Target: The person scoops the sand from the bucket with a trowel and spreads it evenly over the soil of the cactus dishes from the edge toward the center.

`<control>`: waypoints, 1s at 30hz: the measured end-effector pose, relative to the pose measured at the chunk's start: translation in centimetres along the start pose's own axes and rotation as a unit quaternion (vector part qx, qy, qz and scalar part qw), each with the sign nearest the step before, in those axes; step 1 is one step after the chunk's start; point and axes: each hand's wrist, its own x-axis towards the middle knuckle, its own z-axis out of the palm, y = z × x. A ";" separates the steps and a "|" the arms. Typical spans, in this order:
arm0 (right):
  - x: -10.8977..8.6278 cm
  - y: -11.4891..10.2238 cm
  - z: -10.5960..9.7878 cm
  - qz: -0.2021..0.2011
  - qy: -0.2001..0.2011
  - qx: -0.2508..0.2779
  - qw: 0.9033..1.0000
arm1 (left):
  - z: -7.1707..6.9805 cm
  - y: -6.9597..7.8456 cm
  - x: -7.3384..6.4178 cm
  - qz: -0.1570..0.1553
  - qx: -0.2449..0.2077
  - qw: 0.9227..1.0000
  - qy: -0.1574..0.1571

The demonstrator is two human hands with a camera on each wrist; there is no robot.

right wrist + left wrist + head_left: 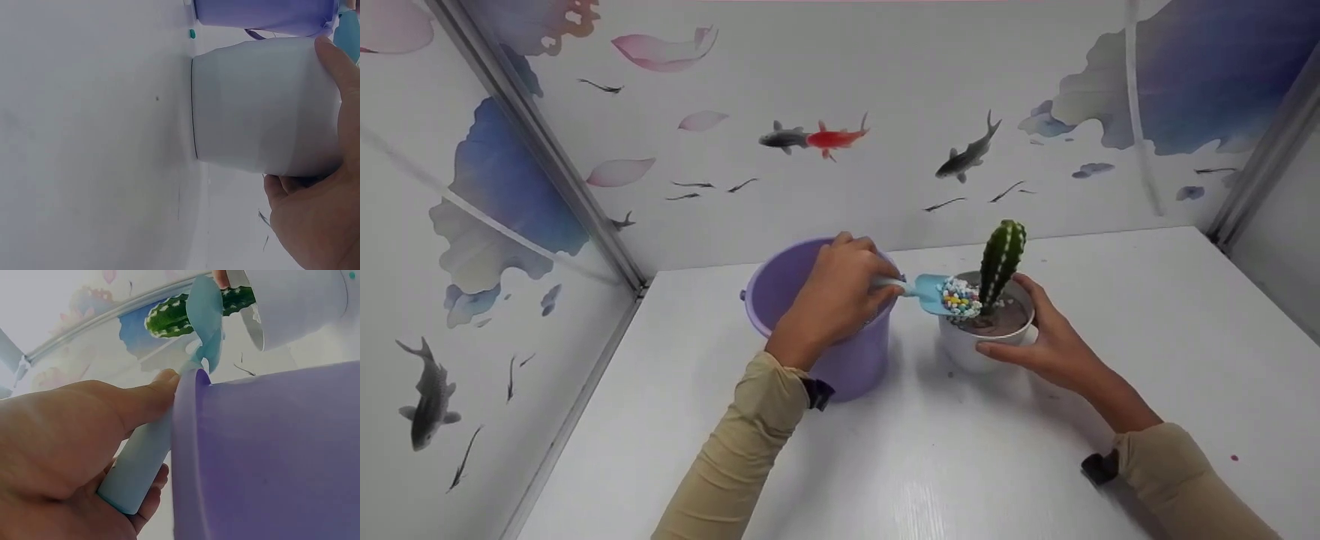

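In the head view my left hand [844, 289] grips the pale handle of a small blue shovel [928, 292], above the rim of a purple bucket [859, 367]. Multicoloured pebbles [961, 297] lie on the shovel's blade, over the near-left side of a white pot [969, 349]. A green cactus [1003, 259] stands upright in the pot's brown soil [1011, 318]. My right hand [1054, 341] holds the pot from the right, thumb in front and fingers behind. The left wrist view shows the shovel handle [138, 464] in my curled fingers, beside the bucket's rim.
A white table [885, 465] carries the bucket and pot. Behind it stands a wall panel [855, 195] printed with fish and petals, and another panel [510, 300] rises at the left. A tiny red speck [1234, 457] lies on the table at the right.
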 end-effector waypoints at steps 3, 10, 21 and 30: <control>0.0 -0.1 0.0 0.008 0.000 -0.004 1.000 | 0.0 0.3 0.1 0.006 0.021 1.000 0.006; 0.1 0.0 0.1 0.015 0.004 -0.016 1.000 | 0.0 0.7 0.3 0.019 0.062 0.998 0.009; -0.2 -0.4 0.4 0.013 0.020 -0.026 0.999 | 0.2 1.6 0.6 0.007 0.108 0.994 -0.011; -0.3 -1.3 1.2 0.010 0.047 -0.029 0.998 | 0.2 2.1 0.5 -0.005 0.129 0.991 -0.016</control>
